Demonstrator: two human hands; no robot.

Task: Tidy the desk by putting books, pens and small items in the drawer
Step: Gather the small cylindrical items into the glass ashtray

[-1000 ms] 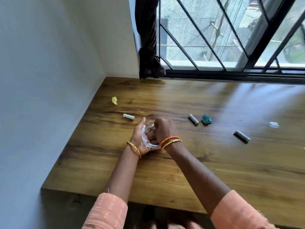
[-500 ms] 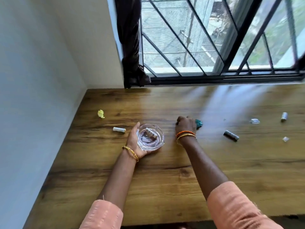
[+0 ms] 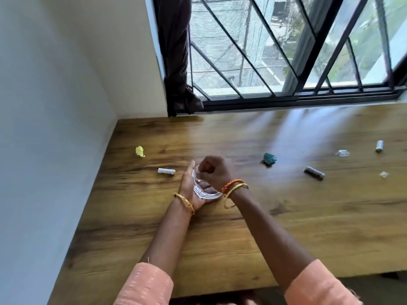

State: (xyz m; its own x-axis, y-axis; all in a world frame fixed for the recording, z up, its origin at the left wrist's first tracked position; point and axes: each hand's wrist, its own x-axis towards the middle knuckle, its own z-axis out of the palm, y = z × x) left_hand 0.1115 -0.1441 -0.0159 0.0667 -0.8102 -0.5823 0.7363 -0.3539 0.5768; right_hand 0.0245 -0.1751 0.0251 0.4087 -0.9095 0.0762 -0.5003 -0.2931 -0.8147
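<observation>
A clear glass dish (image 3: 206, 193) is sitting on the wooden surface (image 3: 286, 227), near its left half. The left hand (image 3: 191, 190) is cupping the dish's left side, palm against the rim, fingers lying straight along it. The right hand (image 3: 212, 171) is hovering just over the dish with its fingers curled into a loose fist; whether it is pinching anything inside is too blurred to tell. Both wrists are wearing bangles, and peach sleeves are covering the forearms lower down.

Just beside the left hand, a white battery (image 3: 166, 171) is lying on its side. Farther left, near the wall, a small yellow scrap (image 3: 140, 151) is resting. To the right of the hands, a crumpled teal piece (image 3: 269, 158) is sitting apart from them. Beyond it, a dark battery (image 3: 314, 173) is lying at an angle, and near the right edge there are a small clear cap (image 3: 342, 153), another pale battery (image 3: 379, 146) and a tiny clear bit (image 3: 384, 174). A barred window (image 3: 286, 51) is standing behind the surface.
</observation>
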